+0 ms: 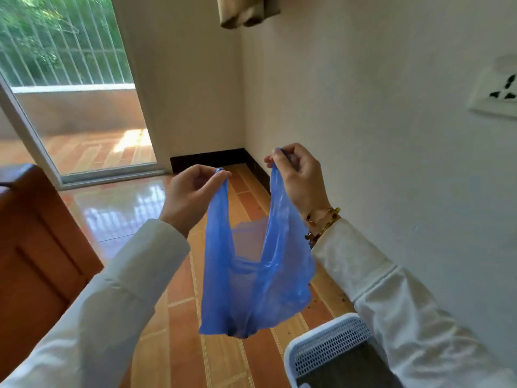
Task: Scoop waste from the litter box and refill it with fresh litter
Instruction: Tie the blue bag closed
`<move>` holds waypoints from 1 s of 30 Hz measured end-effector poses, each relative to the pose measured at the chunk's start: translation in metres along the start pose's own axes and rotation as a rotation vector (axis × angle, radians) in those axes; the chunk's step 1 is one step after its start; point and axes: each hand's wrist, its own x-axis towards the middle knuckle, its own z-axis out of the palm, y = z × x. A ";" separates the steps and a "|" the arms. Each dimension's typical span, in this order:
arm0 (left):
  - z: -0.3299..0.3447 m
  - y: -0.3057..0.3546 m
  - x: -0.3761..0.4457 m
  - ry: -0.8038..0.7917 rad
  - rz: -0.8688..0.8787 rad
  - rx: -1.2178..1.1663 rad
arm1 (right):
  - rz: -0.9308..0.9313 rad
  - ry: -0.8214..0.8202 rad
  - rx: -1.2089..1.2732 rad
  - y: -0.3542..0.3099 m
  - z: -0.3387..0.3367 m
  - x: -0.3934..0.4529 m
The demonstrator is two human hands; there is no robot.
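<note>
Both hands, left [193, 191] and right [296, 175], pinched the handles of a blue plastic bag [251, 281] above the floor beside the white litter box [324, 348]; the thin film risked tearing under waste.

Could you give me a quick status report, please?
Left hand and right hand each pinch a handle of the blue bag. Litter box below right. Nothing in the way.

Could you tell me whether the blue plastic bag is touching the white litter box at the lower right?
Apart. In the head view the blue plastic bag hangs from both hands, and bare floor tile shows between its bottom edge and the white litter box.
</note>
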 end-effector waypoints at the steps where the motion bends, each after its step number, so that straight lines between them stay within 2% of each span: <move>1: -0.004 -0.002 -0.004 -0.019 -0.007 -0.017 | 0.009 -0.014 0.001 0.003 0.005 -0.006; 10: -0.039 -0.041 -0.051 -0.265 -0.005 -0.065 | 0.032 -0.247 -0.116 0.037 0.032 -0.064; 16: -0.046 -0.078 -0.074 -0.302 -0.003 -0.057 | 0.073 -0.355 -0.165 0.050 0.049 -0.098; 25: -0.040 -0.107 -0.078 -0.370 -0.028 -0.104 | 0.061 -0.371 -0.276 0.067 0.052 -0.118; 27: -0.038 -0.107 -0.077 -0.388 -0.096 -0.194 | 0.020 -0.382 -0.315 0.068 0.053 -0.120; 30: -0.036 -0.106 -0.077 -0.383 -0.293 -0.304 | -0.057 -0.433 -0.349 0.067 0.056 -0.123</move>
